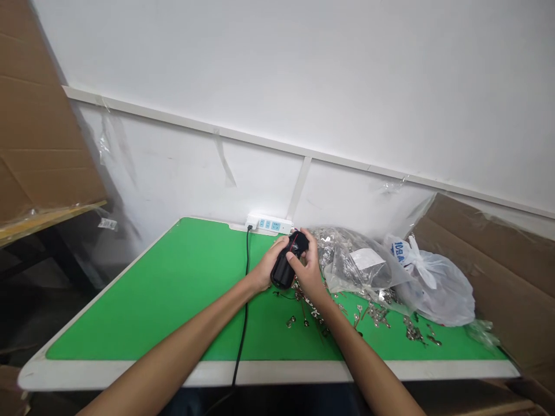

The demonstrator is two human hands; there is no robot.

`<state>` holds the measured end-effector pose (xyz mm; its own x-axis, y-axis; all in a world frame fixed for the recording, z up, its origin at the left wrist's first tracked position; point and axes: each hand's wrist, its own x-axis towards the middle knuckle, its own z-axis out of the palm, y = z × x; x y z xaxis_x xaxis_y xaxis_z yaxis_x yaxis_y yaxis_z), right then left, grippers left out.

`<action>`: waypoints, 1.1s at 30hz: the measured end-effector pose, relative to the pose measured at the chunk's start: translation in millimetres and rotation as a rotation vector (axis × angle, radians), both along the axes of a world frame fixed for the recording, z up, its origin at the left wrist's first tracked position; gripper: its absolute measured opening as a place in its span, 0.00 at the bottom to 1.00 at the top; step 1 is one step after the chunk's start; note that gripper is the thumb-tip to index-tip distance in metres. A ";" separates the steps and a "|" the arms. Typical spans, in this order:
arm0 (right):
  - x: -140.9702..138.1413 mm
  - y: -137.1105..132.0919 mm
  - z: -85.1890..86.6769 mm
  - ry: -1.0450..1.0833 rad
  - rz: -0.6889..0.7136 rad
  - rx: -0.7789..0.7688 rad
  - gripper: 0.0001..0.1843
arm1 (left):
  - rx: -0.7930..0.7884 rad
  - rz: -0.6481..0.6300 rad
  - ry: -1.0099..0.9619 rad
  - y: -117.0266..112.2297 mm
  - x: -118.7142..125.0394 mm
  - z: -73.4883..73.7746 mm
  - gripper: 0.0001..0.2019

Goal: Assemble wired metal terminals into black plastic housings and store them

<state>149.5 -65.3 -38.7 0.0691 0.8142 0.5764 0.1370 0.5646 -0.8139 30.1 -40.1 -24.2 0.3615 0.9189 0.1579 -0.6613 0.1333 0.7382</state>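
Observation:
Both of my hands are wrapped round a black, rounded, elongated object [284, 271] with a thin red line near its top; its exact kind is not clear. My left hand [265, 270] grips its left side. On the other side my right hand [310, 274] closes on it, the thumb lying across its front. The object is held tilted above the green mat. Below and to the right of the hands, small metal pieces [306, 322] lie scattered, some with thin reddish-brown wires attached. My right forearm covers part of them.
Behind the hands, a white power strip [277, 224] stands against the wall, its black cable [247, 289] crossing the green mat [165, 300]. Rightwards lie a clear bag of metal pieces [338, 248], a knotted white bag [442, 289] and cardboard [498, 277]. More cardboard [43, 115] stands left.

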 end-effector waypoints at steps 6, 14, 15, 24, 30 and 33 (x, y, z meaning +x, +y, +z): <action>-5.0 1.1 1.4 0.100 0.068 -0.058 0.37 | 0.018 0.017 0.023 -0.2 -1.5 -2.4 0.17; -2.1 6.0 0.7 0.088 0.103 -0.083 0.37 | 0.111 0.057 0.089 0.8 -2.5 2.8 0.17; -1.6 6.3 0.6 0.085 0.107 -0.082 0.37 | 0.111 0.048 0.087 1.7 -2.7 2.9 0.18; -0.2 9.7 -0.9 0.119 0.046 -0.049 0.37 | 0.094 0.043 0.100 11.0 -6.6 5.0 0.18; 0.4 6.7 -0.2 0.033 -0.069 0.023 0.12 | 0.061 0.151 0.081 15.9 -9.5 6.5 0.16; -0.2 4.6 1.5 -0.100 -0.114 0.022 0.09 | 0.099 0.147 0.080 16.0 -10.3 7.8 0.15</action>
